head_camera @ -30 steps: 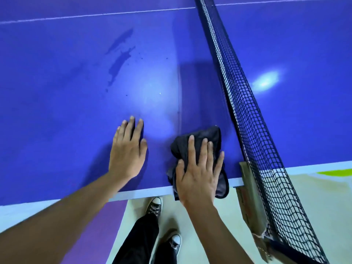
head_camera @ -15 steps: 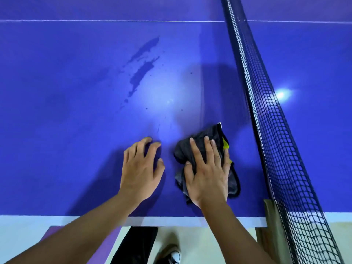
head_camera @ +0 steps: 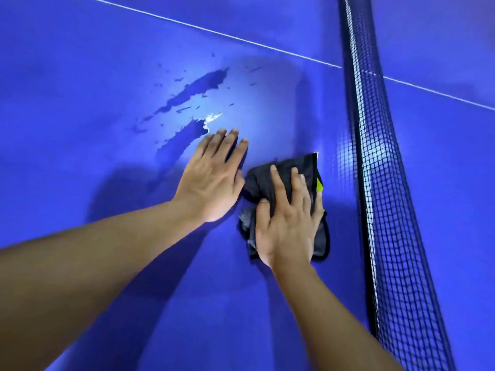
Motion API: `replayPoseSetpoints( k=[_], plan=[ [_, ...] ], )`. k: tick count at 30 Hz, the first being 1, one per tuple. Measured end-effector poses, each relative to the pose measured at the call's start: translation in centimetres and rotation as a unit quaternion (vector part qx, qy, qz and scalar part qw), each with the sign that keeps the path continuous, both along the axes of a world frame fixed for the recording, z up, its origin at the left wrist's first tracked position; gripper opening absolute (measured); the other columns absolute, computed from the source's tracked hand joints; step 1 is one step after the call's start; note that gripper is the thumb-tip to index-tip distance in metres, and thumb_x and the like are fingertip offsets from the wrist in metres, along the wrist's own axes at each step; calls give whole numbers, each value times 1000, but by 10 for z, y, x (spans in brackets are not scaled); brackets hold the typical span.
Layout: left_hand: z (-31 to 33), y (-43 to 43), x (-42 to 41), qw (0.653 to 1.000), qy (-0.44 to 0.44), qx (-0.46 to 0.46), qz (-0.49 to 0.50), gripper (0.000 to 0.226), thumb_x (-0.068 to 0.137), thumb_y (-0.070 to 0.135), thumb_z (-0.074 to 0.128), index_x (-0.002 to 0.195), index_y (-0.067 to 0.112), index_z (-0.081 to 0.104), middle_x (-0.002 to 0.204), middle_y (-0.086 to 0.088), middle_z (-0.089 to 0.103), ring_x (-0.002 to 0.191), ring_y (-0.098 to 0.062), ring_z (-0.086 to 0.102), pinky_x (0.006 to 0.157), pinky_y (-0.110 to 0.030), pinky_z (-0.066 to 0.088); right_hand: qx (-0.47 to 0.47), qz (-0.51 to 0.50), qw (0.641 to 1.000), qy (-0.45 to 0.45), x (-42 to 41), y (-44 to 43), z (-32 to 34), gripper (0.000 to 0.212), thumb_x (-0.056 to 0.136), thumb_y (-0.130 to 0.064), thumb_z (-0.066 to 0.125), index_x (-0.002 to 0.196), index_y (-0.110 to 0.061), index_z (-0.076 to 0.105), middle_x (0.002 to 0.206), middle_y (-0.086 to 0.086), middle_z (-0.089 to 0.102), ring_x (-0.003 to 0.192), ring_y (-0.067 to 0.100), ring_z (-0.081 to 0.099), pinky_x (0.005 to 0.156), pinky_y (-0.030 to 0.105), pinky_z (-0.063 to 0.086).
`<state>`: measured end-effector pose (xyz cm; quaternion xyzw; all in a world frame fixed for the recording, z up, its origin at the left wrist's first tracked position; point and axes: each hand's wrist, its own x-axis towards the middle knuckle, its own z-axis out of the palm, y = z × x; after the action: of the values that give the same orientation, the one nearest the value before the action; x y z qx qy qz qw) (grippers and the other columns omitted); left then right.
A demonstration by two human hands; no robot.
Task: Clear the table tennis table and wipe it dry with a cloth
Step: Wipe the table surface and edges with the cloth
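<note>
A crumpled dark cloth (head_camera: 308,167) with a small yellow-green tag lies on the blue table tennis table (head_camera: 80,89). My right hand (head_camera: 288,223) lies flat on the cloth with straight, spread fingers, pressing it onto the surface. My left hand (head_camera: 211,178) rests flat on the bare table just left of the cloth, fingers straight. Dark streaks of water (head_camera: 192,89) with scattered droplets lie just beyond my left fingertips, and one wet patch (head_camera: 179,140) reaches them.
The black net (head_camera: 380,196) runs along the right side, close to the cloth. A white line (head_camera: 214,33) crosses the far part of the table. The other half of the table (head_camera: 455,156) lies past the net.
Both hands have slid forward across the table away from the near edge, the right one pushing the cloth along. The left fingertips now reach the wet streaks.
</note>
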<state>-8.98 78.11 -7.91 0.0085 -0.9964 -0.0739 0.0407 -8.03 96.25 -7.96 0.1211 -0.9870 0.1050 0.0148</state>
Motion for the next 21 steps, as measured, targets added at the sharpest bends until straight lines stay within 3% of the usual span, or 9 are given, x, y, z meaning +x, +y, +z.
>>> replayPoseSetpoints(
  k=[9, 21],
  plan=[
    [7, 1, -4, 998, -49, 44, 19, 61, 99, 27, 29, 155, 4, 36, 163, -15, 32, 153, -32, 25, 125, -47, 20, 2, -6, 1000, -15, -207, -52, 1, 64, 94, -48, 30, 157, -40, 30, 168, 1, 21, 154, 14, 18, 126, 49, 0],
    [8, 0, -8, 997, -73, 38, 13, 65, 94, 25, 36, 156, 4, 34, 164, -15, 31, 153, -33, 25, 124, -49, 20, -24, 25, 999, -13, -333, -89, 5, 60, 97, -44, 34, 157, -39, 33, 167, 3, 25, 154, 14, 19, 127, 46, 1]
  ],
)
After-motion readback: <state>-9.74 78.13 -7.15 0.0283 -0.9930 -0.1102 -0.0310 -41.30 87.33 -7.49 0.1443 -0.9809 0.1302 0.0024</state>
